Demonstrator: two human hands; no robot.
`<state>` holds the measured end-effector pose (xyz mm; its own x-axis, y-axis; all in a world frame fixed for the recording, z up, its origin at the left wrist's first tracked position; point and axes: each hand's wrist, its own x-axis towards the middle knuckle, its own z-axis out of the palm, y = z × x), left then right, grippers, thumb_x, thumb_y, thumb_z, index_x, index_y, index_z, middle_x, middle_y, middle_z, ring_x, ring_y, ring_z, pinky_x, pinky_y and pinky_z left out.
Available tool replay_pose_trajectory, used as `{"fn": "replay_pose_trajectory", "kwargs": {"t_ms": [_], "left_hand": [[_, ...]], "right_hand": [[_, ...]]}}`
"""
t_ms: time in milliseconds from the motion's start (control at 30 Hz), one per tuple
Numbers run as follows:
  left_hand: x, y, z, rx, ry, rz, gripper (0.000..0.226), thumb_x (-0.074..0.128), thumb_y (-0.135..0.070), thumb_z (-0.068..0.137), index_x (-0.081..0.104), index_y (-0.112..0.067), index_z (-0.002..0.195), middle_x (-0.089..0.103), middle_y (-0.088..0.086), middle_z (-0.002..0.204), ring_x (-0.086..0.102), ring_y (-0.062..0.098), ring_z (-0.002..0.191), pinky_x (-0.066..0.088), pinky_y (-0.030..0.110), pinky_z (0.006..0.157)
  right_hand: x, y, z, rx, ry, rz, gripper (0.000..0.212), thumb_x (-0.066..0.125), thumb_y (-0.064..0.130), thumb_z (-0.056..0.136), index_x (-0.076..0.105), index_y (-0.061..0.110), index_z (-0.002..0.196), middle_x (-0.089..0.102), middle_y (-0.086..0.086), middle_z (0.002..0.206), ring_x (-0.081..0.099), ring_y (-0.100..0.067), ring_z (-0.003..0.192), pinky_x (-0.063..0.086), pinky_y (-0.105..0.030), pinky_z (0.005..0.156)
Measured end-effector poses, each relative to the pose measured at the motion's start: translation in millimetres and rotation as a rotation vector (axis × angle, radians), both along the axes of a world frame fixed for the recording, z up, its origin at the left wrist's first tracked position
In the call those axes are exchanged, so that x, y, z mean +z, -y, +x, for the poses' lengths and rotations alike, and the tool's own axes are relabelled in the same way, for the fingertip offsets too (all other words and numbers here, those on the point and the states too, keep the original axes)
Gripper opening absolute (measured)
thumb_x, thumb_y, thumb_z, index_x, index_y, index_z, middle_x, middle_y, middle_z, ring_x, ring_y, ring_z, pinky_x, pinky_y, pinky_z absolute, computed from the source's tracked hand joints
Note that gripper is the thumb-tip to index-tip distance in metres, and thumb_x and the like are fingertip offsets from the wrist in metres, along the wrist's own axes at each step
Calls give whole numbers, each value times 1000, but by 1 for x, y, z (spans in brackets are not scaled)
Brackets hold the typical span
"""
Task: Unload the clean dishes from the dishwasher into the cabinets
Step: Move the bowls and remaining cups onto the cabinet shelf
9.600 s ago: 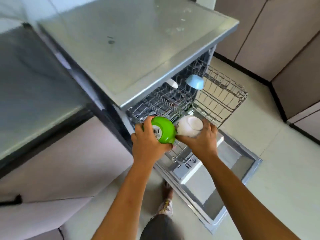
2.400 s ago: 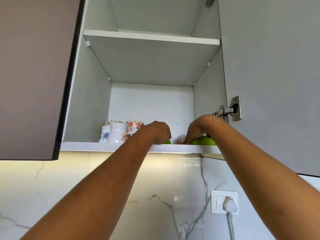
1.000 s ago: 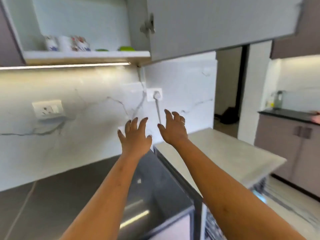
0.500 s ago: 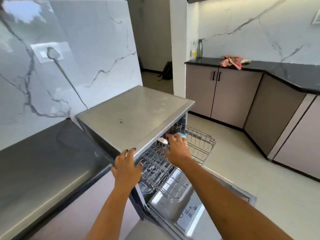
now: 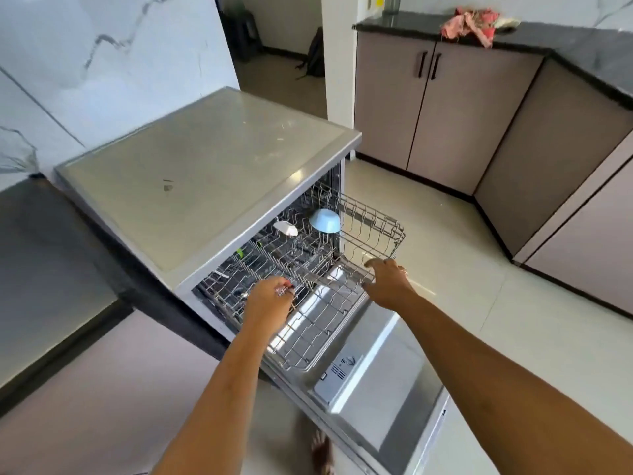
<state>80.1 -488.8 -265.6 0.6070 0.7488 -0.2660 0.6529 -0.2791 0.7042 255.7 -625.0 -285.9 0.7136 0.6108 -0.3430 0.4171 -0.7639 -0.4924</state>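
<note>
Left hand (image 5: 270, 299): extended over the near left part of the pulled-out grey wire upper rack (image 5: 376, 231) of the dishwasher, back of the hand to the camera, fingers bent down among the wires. Whether the fingers grip anything cannot be determined; no dish is visible in this hand.

Right hand (image 5: 388, 281): extended over the near right edge of the same rack, palm down, fingers spread loosely and open, holding nothing. Fingertips lie at or just above the rack's front rail; contact cannot be confirmed.

Rack contents: one pale blue bowl (image 5: 324, 220), upside down, toward the far side of the rack, partly under the overhang of the machine's top. Just to its left, one small white dish (image 5: 286, 228), shape unclear. A small green item (image 5: 241, 253) sits deeper inside, too small to identify. The remainder of the visible rack shows bare wire.

Appliance: stainless-steel dishwasher with flat grey top (image 5: 205, 159), its door (image 5: 387, 399) folded down flat beneath the rack, detergent compartment visible on the inner face.

Surroundings: dark countertop (image 5: 44, 262) adjoins the machine on the left; marble-patterned wall (image 5: 102, 56) behind. Taupe base cabinets (image 5: 445, 114) stand across the pale tiled floor (image 5: 462, 269), with a pink-red cloth (image 5: 469, 24) on their black counter.
</note>
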Motion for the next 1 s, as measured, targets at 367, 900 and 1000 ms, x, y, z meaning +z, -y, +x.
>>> {"fn": "replay_pose_trajectory", "kwargs": {"t_ms": [367,900,1000], "left_hand": [[-146,-163,132,-37,-107,77,28,53,-15,91,57,-12,118,62,9,110,45,3,55,30,9,36],[-198,-238,235,-106,-92,188,43,68,-19,84,50,-11,121,51,13,108,39,11,79,27,-1,57],[-203,-247,243,-143,-145,71,50,63,-11,88,42,-2,133,44,7,110,28,8,86,22,-13,49]], "right_hand": [[-141,-171,104,-178,-135,138,55,61,19,88,39,12,138,51,-15,129,52,-27,111,43,-28,82],[-209,-288,174,-410,-150,47,114,65,75,63,23,6,144,41,-12,137,42,-28,125,40,-47,103],[-212,-297,182,-469,-215,38,119,63,79,58,23,10,145,41,-9,139,43,-27,126,35,-52,106]]}}
